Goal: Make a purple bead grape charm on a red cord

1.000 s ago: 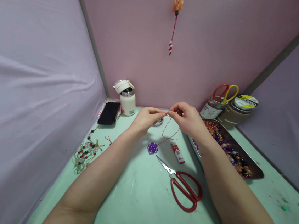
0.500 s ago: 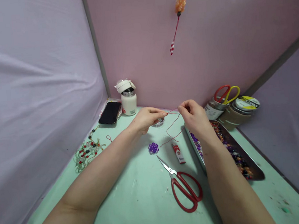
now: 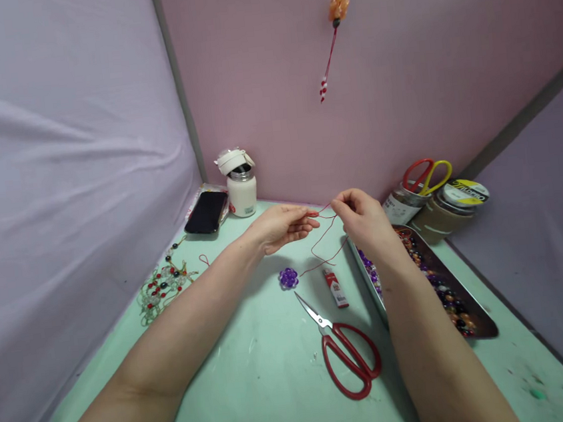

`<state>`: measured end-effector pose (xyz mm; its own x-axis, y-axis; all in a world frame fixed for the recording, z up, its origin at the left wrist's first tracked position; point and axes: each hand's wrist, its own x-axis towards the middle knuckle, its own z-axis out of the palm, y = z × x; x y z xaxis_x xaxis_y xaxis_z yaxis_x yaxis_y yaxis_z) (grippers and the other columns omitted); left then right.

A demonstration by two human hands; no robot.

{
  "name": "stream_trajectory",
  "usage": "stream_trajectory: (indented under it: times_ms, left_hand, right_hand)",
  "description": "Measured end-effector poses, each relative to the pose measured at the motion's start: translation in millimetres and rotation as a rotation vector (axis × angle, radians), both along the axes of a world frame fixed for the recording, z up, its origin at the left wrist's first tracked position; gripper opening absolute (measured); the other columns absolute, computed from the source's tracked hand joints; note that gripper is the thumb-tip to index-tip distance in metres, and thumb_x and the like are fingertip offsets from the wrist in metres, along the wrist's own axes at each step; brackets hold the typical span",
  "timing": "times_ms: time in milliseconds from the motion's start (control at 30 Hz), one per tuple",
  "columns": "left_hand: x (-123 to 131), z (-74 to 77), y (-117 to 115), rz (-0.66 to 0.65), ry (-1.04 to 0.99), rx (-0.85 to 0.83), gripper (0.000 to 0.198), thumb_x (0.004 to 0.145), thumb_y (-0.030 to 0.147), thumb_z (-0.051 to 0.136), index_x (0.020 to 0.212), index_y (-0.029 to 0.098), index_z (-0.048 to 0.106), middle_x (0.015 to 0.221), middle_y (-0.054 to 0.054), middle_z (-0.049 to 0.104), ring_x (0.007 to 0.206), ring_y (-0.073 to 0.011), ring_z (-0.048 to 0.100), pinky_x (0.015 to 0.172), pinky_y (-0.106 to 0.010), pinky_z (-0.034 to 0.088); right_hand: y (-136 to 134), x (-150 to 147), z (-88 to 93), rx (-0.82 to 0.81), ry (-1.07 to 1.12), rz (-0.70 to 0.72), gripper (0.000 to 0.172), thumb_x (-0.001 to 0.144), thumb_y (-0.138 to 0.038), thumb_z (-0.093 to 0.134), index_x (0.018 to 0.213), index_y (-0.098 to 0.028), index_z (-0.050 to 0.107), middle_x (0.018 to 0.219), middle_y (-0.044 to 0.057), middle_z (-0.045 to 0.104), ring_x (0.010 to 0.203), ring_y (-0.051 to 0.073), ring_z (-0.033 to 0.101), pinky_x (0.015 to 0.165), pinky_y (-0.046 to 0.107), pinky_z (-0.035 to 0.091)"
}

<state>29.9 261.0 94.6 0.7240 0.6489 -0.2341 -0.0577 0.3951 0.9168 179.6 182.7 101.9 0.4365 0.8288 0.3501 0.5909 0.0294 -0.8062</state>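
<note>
Between my two hands runs a thin red cord [image 3: 323, 235], whose slack hangs in a curve down to the table. My left hand [image 3: 288, 227] pinches it between thumb and forefinger, palm turned partly up, lower fingers loosely curled. My right hand [image 3: 360, 216] grips the cord in its fingertips, just to the right. A purple bead ball [image 3: 288, 278] rests on the table below my left hand, near the cord's end. Beside it lie a red and white lighter [image 3: 336, 288] and red-handled scissors [image 3: 344, 352], blades toward the bead ball.
Under my right forearm sits a tray [image 3: 480, 324] of mixed beads. Behind it stand a jar with scissors [image 3: 401, 205] and a lidded jar [image 3: 445, 210]. A white bottle [image 3: 242, 191], a phone [image 3: 206, 212] and a tangle of beaded strings [image 3: 163, 287] are left. A beaded pendant [image 3: 339, 5] hangs above.
My left hand has rolled palm-up and its lower fingers have loosened, covering the small round container behind it. My right hand has shifted slightly left, and the cord between them sags more.
</note>
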Motion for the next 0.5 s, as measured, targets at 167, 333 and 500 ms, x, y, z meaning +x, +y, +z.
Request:
stream_trajectory:
  times_ms: [167,333,500]
  left_hand:
    - [1.6,-3.1,-1.5,0.0,0.031,0.121,0.027,0.078,0.037,0.065,0.084,0.011,0.068,0.081,-0.009,0.066,0.068,-0.0094,0.054,0.074,-0.029,0.045]
    - [2.2,-6.1,-4.6,0.08,0.141,0.412,0.02,0.07,0.032,0.069,0.079,0.015,0.069,0.081,-0.006,0.066,0.067,-0.0104,0.052,0.064,-0.027,0.041]
    - [2.5,-8.8,-0.4,0.133,0.157,0.475,0.019,0.069,0.032,0.067,0.076,0.015,0.07,0.076,-0.007,0.065,0.067,-0.0118,0.054,0.059,-0.026,0.039]
  right_hand:
    - [0.2,-0.7,0.4,0.001,-0.016,0.007,0.014,0.076,-0.033,0.052,0.072,-0.019,0.052,0.057,-0.003,0.045,0.053,0.011,0.04,0.052,0.024,0.034]
    - [-0.4,-3.0,1.3,-0.057,-0.018,0.024,0.014,0.076,-0.032,0.052,0.071,-0.019,0.052,0.058,-0.004,0.045,0.051,0.01,0.037,0.052,0.024,0.033]
    - [0.8,-0.4,-0.6,-0.062,-0.028,-0.016,0.014,0.075,-0.032,0.053,0.069,-0.019,0.051,0.057,-0.004,0.047,0.051,0.011,0.039,0.052,0.025,0.032]
